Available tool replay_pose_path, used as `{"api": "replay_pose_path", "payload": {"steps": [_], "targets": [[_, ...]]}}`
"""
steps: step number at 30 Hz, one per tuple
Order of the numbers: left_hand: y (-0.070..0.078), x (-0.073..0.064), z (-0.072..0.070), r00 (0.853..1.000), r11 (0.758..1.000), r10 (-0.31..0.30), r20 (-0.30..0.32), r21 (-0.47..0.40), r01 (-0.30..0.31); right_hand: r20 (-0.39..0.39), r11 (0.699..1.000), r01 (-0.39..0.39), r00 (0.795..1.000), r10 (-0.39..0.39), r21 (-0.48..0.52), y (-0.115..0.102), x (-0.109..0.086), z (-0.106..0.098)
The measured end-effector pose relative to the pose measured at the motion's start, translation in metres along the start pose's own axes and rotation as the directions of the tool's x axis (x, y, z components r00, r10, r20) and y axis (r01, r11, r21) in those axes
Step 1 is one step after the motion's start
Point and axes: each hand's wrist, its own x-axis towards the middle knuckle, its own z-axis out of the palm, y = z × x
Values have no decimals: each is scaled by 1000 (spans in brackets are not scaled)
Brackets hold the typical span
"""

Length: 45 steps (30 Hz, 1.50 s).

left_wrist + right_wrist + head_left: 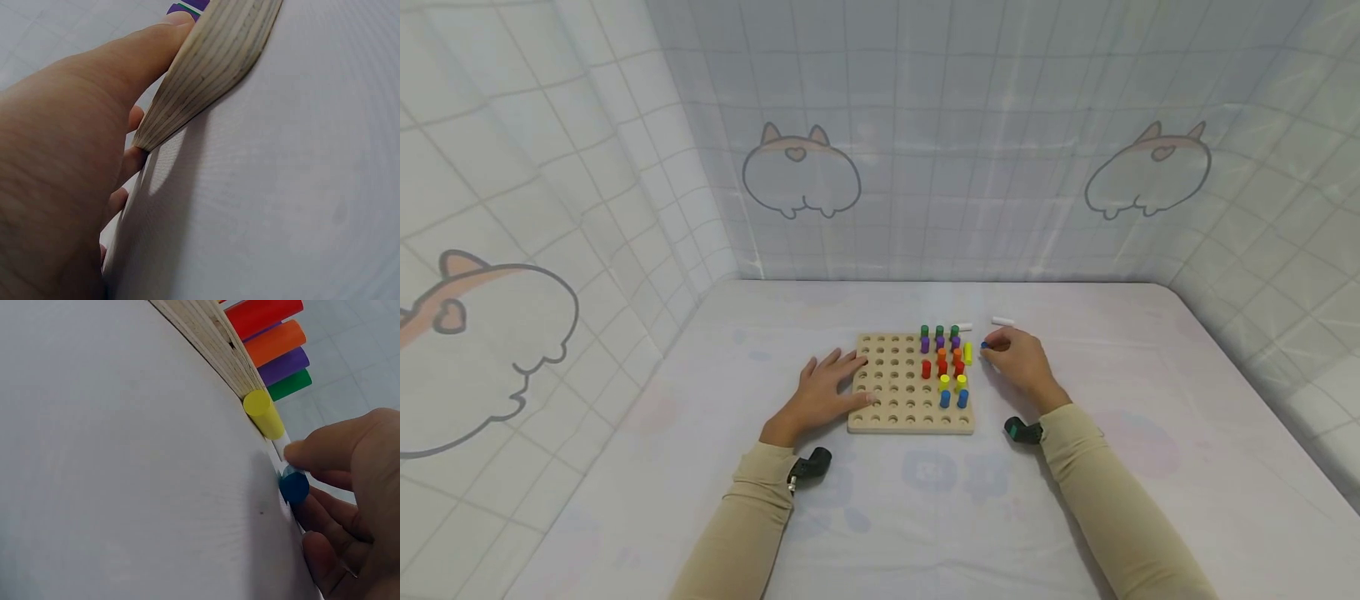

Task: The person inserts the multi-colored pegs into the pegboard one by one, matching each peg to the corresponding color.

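A wooden pegboard (887, 411) with rows of round holes lies on the table. My left hand (822, 394) rests at its left side with fingers spread, the index finger and thumb lying over the board's edge. Beyond the right edge, my right hand (1021, 360) pinches a blue peg (294, 486) between thumb and fingers, low over the tabletop. A yellow peg (264, 414) lies against the board's right side. Green (939, 332), purple (940, 342), orange (942, 354), red (927, 369), yellow (944, 383) and blue pegs (945, 399) stand upright in the right-hand columns.
Two white pegs lie behind the board: one white peg (1002, 321) just beyond the right hand, the other partly behind the green pegs. A pale cloth (910, 517) covers the table, with tile-patterned curtains (955, 167) at the back and sides.
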Motion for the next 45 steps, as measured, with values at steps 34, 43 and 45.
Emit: {"api": "replay_pose_path", "payload": {"steps": [34, 43, 45], "targets": [[-3, 3, 3, 1000, 1000, 10, -7, 10, -10, -21, 984, -36, 999, 41, 175, 8, -2, -3], [-5, 4, 4, 1000, 1000, 8, -7, 10, -8, 14, 952, -51, 999, 49, 302, 4, -1, -4], [-6, 4, 5, 1000, 1000, 2, -3, 13, -2, 27, 941, -53, 999, 47, 333, 4, 0, -4]]}}
